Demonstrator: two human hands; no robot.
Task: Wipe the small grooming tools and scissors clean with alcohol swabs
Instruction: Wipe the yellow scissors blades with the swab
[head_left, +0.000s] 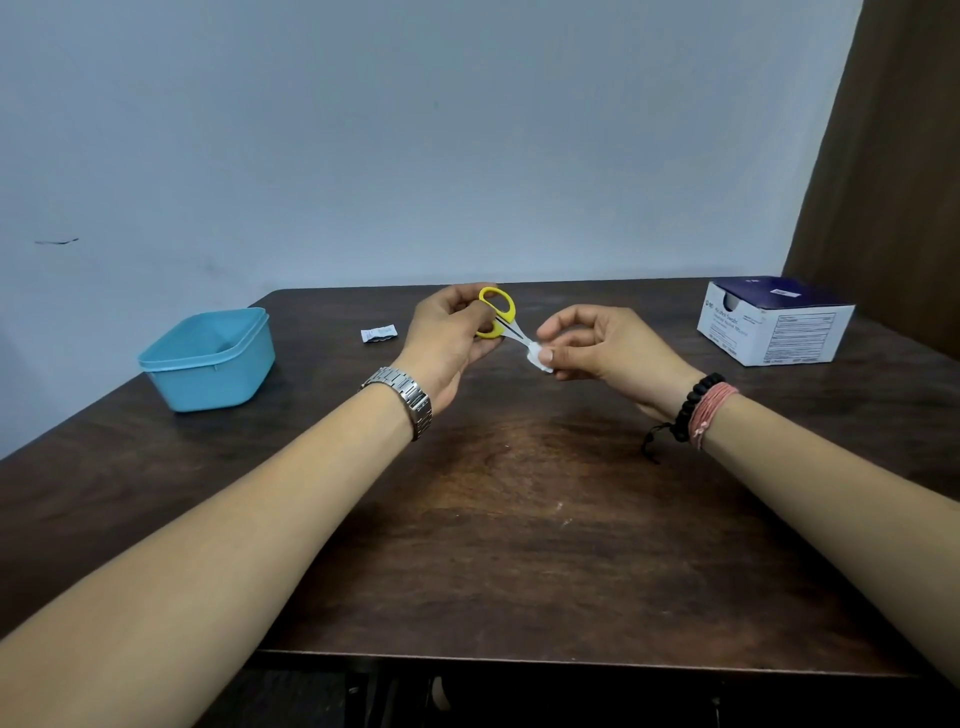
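Small scissors (500, 315) with yellow handles are held above the dark wooden table (519, 519). My left hand (447, 338) grips them by the handles, blades pointing right and down. A white alcohol swab (538, 359) is pinched in my right hand (597, 345) and folded around the blade tips, which it hides. A steel watch is on my left wrist, and bead and thread bracelets are on my right.
A light blue plastic tub (210, 358) stands at the left of the table. A torn white swab wrapper (378, 333) lies behind my left hand. A white and navy swab box (774, 325) sits at the far right, near a brown curtain (893, 182).
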